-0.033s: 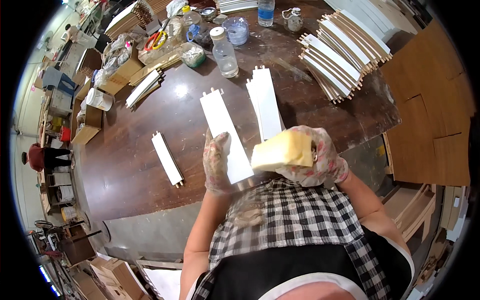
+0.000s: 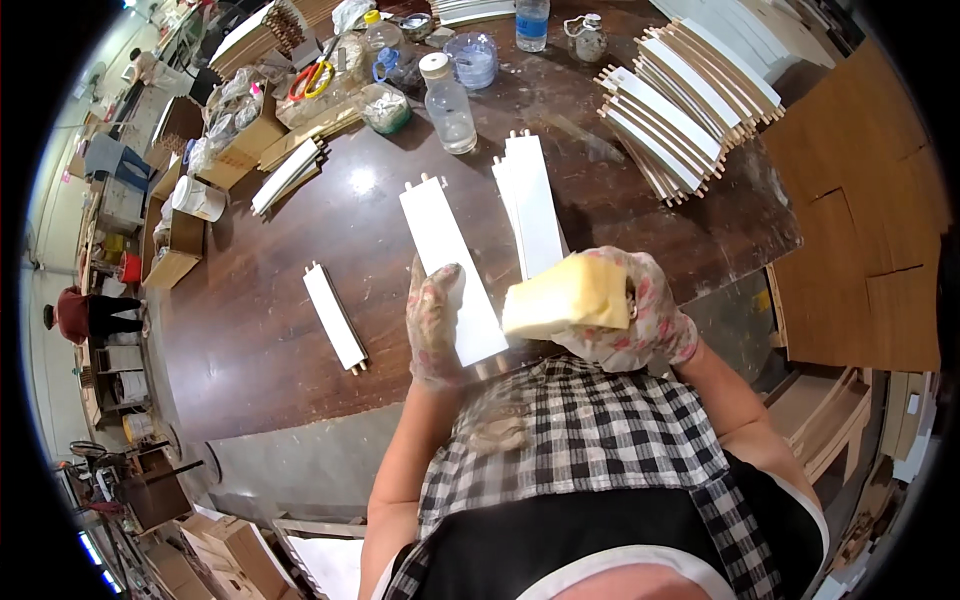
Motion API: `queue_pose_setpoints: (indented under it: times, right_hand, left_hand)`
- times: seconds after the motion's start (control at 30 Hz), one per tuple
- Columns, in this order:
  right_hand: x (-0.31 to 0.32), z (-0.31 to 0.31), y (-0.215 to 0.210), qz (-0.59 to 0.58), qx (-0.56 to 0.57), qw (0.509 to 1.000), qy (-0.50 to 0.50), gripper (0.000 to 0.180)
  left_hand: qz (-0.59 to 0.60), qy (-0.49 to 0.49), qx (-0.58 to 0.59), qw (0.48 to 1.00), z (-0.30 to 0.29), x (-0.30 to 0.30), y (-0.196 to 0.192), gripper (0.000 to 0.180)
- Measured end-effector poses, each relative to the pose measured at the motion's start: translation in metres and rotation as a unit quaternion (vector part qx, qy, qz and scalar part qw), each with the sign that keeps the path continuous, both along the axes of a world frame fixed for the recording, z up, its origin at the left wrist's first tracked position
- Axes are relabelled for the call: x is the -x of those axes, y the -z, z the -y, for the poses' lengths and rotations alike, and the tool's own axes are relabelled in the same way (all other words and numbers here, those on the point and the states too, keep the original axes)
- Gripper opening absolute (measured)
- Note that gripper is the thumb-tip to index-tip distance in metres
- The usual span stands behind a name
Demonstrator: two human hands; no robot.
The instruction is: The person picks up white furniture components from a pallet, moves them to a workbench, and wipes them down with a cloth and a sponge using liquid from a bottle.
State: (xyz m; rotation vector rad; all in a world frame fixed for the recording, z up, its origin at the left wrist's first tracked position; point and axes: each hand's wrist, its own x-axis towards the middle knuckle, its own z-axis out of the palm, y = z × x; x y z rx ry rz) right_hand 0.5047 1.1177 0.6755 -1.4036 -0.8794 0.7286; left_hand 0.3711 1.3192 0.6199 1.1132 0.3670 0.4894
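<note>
My left hand, in a floral-print work glove, is closed on the left edge of a white wooden slat with small dowel pegs at its ends. Its thumb lies on the slat's white face. A block of yellow sponge is gripped in my right hand, gloved alike, just right of the slat's near end. Behind the sponge, more white slats lie overlapped on the dark brown table. To the left is a shorter pegged white piece.
Stacked pegged slats fill the far right. A clear bottle with a white cap, a jar and orange-yellow scissors stand or lie at the back. Cardboard borders the right side. A person stands far left.
</note>
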Motion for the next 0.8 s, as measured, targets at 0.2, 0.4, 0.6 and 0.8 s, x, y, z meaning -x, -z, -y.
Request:
queue_pose_setpoints:
  times: [0.2,0.4,0.6,0.8]
  right_hand:
    - [-0.006,-0.012,0.014,0.163,-0.08,0.983,-0.022,0.055]
    - [-0.005,-0.018,0.001,0.124,-0.093,0.988,-0.01,0.054]
    - [-0.019,-0.009,0.013,0.105,-0.12,0.986,0.051,0.054]
    - [-0.016,-0.027,-0.002,-0.003,-0.176,0.976,0.13,0.055]
  left_hand:
    - [-0.026,-0.037,-0.196,0.98,-0.012,0.0,0.024,0.047]
    - [0.062,-0.057,0.053,0.995,0.006,-0.011,-0.015,0.04]
    - [0.001,-0.048,0.09,0.995,-0.003,-0.011,-0.019,0.037]
    - [0.009,-0.065,0.106,0.992,0.006,-0.017,-0.027,0.035]
